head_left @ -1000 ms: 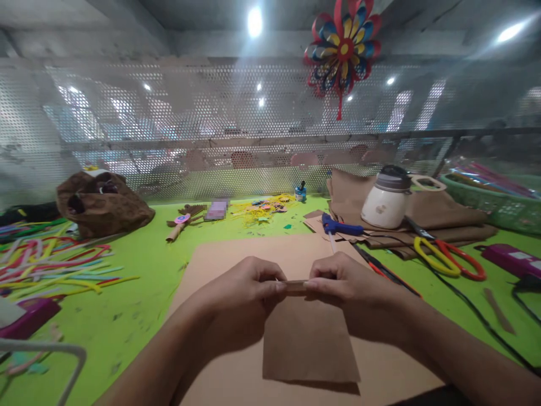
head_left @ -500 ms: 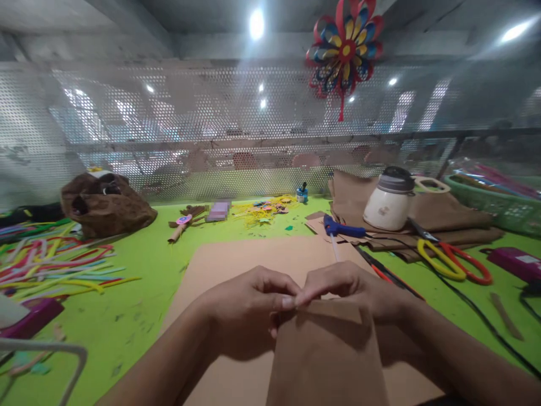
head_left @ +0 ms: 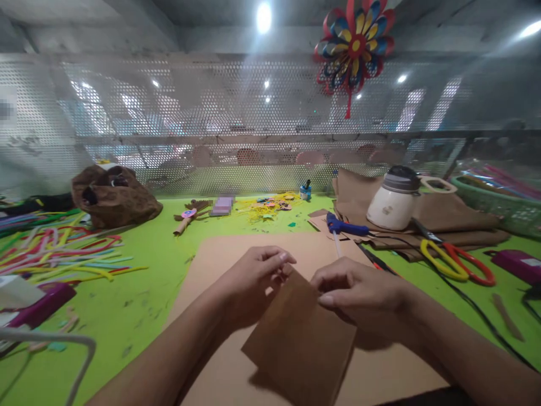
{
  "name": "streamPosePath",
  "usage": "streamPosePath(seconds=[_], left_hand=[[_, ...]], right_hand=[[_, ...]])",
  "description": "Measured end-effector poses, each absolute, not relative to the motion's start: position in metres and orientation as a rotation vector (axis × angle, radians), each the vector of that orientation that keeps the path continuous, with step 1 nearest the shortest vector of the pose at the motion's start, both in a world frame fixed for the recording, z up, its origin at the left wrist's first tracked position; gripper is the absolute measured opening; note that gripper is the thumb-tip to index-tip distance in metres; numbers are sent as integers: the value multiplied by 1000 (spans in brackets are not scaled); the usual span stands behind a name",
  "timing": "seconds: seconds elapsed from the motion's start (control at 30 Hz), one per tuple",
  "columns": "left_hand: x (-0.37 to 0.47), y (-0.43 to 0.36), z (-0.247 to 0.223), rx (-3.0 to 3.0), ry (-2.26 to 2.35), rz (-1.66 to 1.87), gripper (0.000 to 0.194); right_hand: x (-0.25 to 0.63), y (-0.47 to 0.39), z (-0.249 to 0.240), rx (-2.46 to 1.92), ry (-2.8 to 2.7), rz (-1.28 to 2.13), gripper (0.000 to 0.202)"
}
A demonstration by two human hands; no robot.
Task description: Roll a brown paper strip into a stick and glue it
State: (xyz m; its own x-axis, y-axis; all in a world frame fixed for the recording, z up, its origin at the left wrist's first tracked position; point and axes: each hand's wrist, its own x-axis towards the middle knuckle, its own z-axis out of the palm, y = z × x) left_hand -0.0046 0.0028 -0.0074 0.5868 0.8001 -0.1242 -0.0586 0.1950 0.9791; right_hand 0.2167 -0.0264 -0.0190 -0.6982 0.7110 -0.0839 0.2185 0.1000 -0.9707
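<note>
A folded piece of brown paper (head_left: 304,338) is held at a slant above a larger tan sheet on the table. My left hand (head_left: 264,273) is closed at the paper's upper corner, some of its fingers hidden behind it. On the right edge, my right hand (head_left: 359,290) grips the paper with its thumb on top and fingers curled. Just beyond my right hand lies a blue glue gun (head_left: 346,225), its nozzle toward me.
Scissors (head_left: 456,262), a white jar (head_left: 393,197) and folded brown paper sheets (head_left: 465,220) lie to the right, with a black cable crossing the table. Leftward are coloured pipe cleaners (head_left: 63,254) and a brown crumpled bag (head_left: 114,194). Yellow scraps (head_left: 270,207) lie at the back.
The brown paper has turned so one corner points up and away. My hands have moved apart, the right now lower along the paper's right edge. The view has shifted slightly.
</note>
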Motion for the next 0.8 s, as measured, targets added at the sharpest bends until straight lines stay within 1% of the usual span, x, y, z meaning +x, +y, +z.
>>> streamPosePath(seconds=[0.07, 0.13, 0.2, 0.3, 0.37, 0.43, 0.67, 0.8], left_hand=[[-7, 7, -8, 1326, 784, 749, 37], [-8, 11, -13, 1502, 854, 764, 39], [-8, 15, -20, 1792, 907, 699, 31], [-7, 19, -29, 2293, 854, 527, 14], [-7, 18, -33, 2511, 836, 523, 12], [-9, 15, -34, 2599, 854, 557, 16], [-12, 15, -28, 2597, 794, 418, 21], [-10, 24, -31, 2609, 818, 341, 17]], right_hand=[[210, -24, -21, -1048, -2163, 1372, 19], [203, -23, -23, -1141, -2310, 1050, 15], [197, -24, -24, -1198, -2358, 839, 15], [191, -29, -24, -1241, -2387, 669, 22], [189, -31, -25, -1265, -2407, 578, 26], [187, -32, -26, -1291, -2424, 511, 26], [188, -27, -36, -1254, -2430, 403, 18], [189, -23, -45, -1213, -2417, 381, 15]])
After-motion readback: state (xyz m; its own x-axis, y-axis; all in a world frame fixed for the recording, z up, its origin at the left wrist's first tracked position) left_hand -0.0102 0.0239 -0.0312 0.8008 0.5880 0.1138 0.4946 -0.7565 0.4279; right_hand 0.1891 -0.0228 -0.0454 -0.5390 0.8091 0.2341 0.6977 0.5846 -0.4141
